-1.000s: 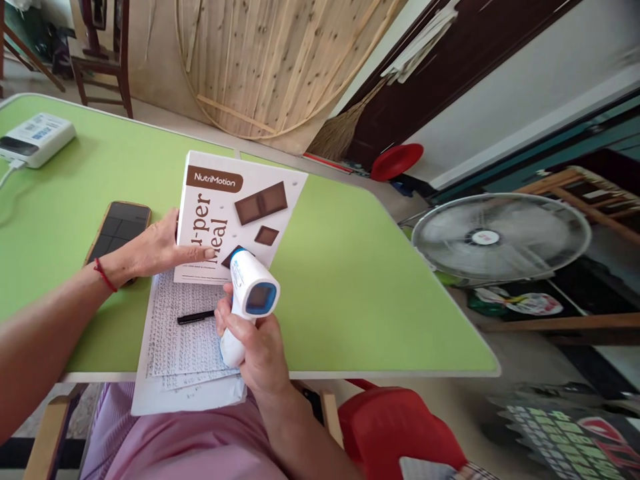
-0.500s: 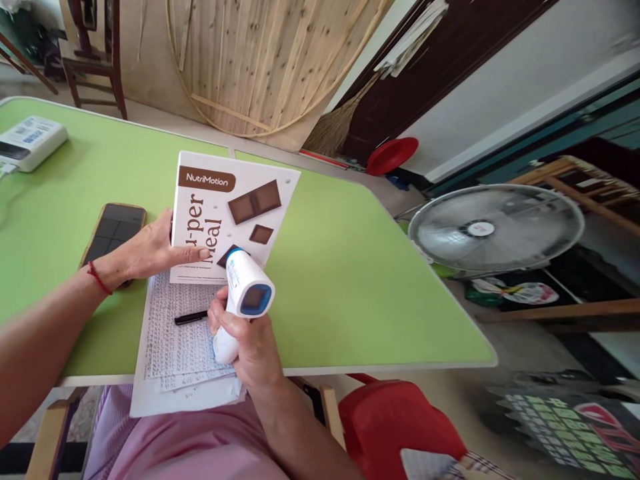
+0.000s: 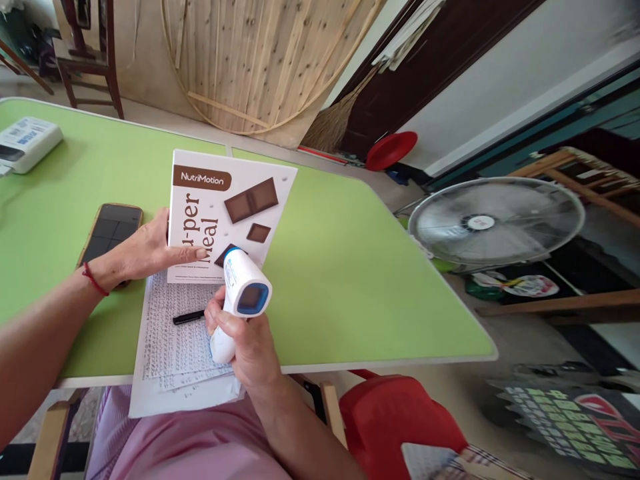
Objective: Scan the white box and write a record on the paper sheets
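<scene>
My left hand (image 3: pixel 150 248) grips the left side of a white NutriMotion box (image 3: pixel 250 177) printed with chocolate pieces, its thumb across the front. The box stands tilted on the table. In my right hand (image 3: pixel 245 337) is a white and blue infrared thermometer (image 3: pixel 243 283), held by its handle. Its blue nose is close against the lower part of the box; I cannot tell whether they touch. Its small screen faces me and looks dark. Below the box lie handwritten sheets of paper (image 3: pixel 170 353), overhanging the table's front edge, with a black pen (image 3: pixel 189 317) on them.
A smartphone (image 3: pixel 113 230) lies on the green table (image 3: pixel 350 287), partly under my left wrist. Farther left sits a white power bank (image 3: pixel 30 143) with a cable. Beyond the table's right end stands a fan (image 3: pixel 495 223). A red chair (image 3: pixel 400 420) is at the front right.
The whole view has shifted very slightly. Both hands, the box and the thermometer keep nearly the same places relative to each other.
</scene>
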### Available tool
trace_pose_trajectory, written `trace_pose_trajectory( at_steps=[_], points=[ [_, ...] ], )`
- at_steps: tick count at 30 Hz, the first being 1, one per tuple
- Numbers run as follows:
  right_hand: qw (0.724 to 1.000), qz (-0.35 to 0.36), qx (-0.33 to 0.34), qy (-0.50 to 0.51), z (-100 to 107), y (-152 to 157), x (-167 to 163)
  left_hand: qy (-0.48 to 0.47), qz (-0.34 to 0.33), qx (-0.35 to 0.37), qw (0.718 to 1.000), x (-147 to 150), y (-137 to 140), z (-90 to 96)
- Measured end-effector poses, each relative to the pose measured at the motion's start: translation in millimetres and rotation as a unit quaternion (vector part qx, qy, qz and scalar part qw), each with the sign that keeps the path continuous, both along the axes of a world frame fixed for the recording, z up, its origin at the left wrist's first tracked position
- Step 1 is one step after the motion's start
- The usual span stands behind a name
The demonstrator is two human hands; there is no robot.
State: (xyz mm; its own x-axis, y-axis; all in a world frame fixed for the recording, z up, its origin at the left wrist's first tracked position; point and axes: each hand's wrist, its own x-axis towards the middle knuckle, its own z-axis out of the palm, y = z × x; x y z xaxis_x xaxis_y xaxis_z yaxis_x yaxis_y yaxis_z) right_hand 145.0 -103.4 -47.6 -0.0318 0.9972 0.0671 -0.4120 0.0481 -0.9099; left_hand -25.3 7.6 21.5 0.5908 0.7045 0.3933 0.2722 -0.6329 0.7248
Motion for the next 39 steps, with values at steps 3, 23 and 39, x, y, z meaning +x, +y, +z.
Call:
trace_pose_trajectory(
  at_steps=[3,23,39],
  points=[
    [1.000,0.000,0.006,0.004,0,0,0,0.003,0.010,0.003,1.000,0,0,0.2],
    [0.999,-0.015,-0.033,0.015,4,-1,-3,0.080,0.096,-0.010,0.992,-5,-3,2.6],
    [0.945,-0.105,0.165,-0.263,42,11,87,0.010,0.025,-0.088,0.996,-5,-4,3.4]
  ],
)
